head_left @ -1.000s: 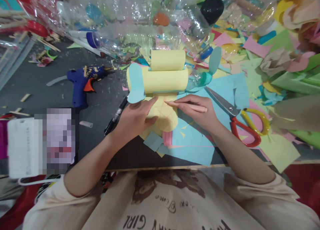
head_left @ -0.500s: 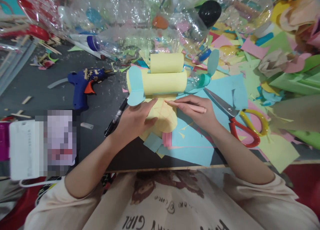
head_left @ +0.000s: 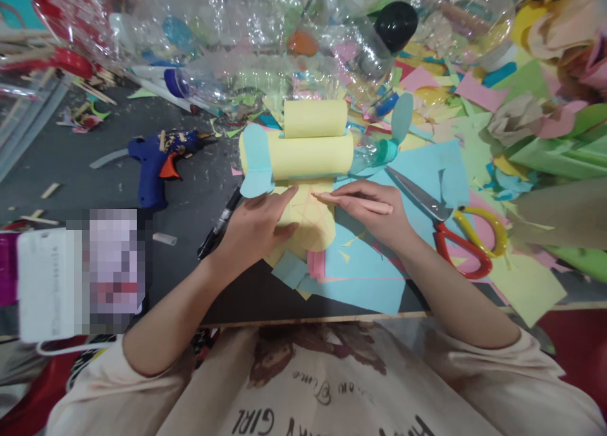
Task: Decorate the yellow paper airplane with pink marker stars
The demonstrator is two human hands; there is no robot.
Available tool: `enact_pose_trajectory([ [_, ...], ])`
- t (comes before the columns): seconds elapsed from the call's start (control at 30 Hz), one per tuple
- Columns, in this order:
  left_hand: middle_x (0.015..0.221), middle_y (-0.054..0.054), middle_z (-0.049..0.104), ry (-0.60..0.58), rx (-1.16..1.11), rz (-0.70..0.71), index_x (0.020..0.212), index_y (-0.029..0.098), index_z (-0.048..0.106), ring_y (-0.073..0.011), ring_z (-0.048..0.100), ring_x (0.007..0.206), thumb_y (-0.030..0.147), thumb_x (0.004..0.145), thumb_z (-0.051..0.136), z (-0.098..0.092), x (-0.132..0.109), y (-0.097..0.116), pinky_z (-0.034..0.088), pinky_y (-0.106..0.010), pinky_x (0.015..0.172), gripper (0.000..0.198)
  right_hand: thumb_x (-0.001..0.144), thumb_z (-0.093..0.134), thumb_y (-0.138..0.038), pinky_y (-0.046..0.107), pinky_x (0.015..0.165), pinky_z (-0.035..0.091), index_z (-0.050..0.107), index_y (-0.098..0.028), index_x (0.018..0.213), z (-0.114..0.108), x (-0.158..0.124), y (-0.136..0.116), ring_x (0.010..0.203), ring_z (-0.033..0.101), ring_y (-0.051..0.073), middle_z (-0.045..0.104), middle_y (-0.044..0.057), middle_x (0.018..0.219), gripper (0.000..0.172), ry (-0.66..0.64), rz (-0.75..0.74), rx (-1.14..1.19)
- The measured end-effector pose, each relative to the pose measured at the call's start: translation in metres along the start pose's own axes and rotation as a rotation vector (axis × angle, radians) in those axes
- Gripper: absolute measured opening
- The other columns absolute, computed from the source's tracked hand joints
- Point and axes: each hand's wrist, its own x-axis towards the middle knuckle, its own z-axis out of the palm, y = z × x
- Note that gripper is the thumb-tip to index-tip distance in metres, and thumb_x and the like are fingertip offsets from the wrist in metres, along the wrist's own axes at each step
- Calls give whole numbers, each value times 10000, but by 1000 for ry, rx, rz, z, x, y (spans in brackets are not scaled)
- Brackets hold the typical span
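Dark, matte tabletop (head_left: 246, 297) here, buried in shiny plastic (head_left: 227, 31) and paper scraps (head_left: 481, 95). One rounded yellow paper piece (head_left: 317, 230) sits just below one paper-wrapped bottle (head_left: 313, 158). Left hand's (head_left: 256, 224) spread on the piece, gripping nothing; right hand (head_left: 377, 218) pinches one peach pen (head_left: 383, 206). Also one metal scissors (head_left: 442, 213), one blue glue gun (head_left: 152, 170).

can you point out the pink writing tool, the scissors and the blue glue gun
pink writing tool (head_left: 379, 206): head view, rear part of its barrel
scissors (head_left: 437, 211): head view, by the pivot
blue glue gun (head_left: 152, 162): head view, middle of its body
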Motion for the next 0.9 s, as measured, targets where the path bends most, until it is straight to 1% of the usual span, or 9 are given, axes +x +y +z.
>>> enact_pose_trajectory([
  [0.13, 894, -42, 695, -11, -4, -23, 1371, 179, 538, -221, 666, 924, 245, 904, 596, -1, 0, 0, 510, -315, 860, 475, 817, 677, -264, 310, 664, 554, 774, -209, 804, 0, 0, 2, 744, 713, 180, 794, 29, 816, 112, -17, 1, -16],
  [0.3, 886, -48, 696, -5, 2, 17, 1361, 147, 543, -221, 666, 907, 235, 906, 600, -2, 0, -1, 512, -318, 862, 467, 815, 679, -265, 313, 628, 541, 765, -211, 739, -2, -1, 1, 696, 706, 183, 781, 29, 755, 127, -45, 15, -4],
  [0.43, 888, -60, 699, 9, 13, 40, 1362, 119, 542, -226, 667, 909, 237, 916, 587, -1, 0, -1, 514, -323, 863, 463, 814, 672, -243, 301, 632, 544, 766, -219, 765, -1, 0, 0, 708, 708, 176, 789, 21, 781, 109, -1, -12, -2],
  [0.53, 894, -57, 699, 16, 19, 29, 1364, 137, 540, -227, 666, 911, 249, 916, 593, -1, 0, -1, 515, -322, 854, 465, 810, 668, -238, 300, 642, 543, 773, -215, 794, 0, 0, 0, 731, 714, 178, 795, 26, 812, 109, 2, -8, -11],
  [0.63, 891, -53, 697, 6, 15, 14, 1365, 156, 536, -226, 664, 904, 257, 918, 594, 0, -1, -1, 518, -330, 856, 462, 808, 675, -255, 305, 634, 532, 773, -209, 776, -1, 0, 2, 712, 706, 182, 787, 31, 781, 112, -21, 6, -6],
  [0.73, 885, -56, 694, -3, 10, 19, 1369, 147, 531, -225, 664, 901, 257, 925, 584, -1, -1, -1, 519, -337, 869, 461, 805, 677, -258, 303, 605, 516, 759, -209, 722, -2, 0, 2, 671, 686, 178, 772, 30, 734, 127, -36, 15, 4],
  [0.9, 882, -57, 695, 0, 0, 23, 1370, 133, 535, -227, 669, 911, 251, 918, 591, -2, 0, 0, 522, -337, 878, 470, 799, 675, -241, 293, 602, 515, 755, -217, 730, -1, 0, 1, 669, 680, 168, 770, 18, 733, 108, 7, 8, 19],
])
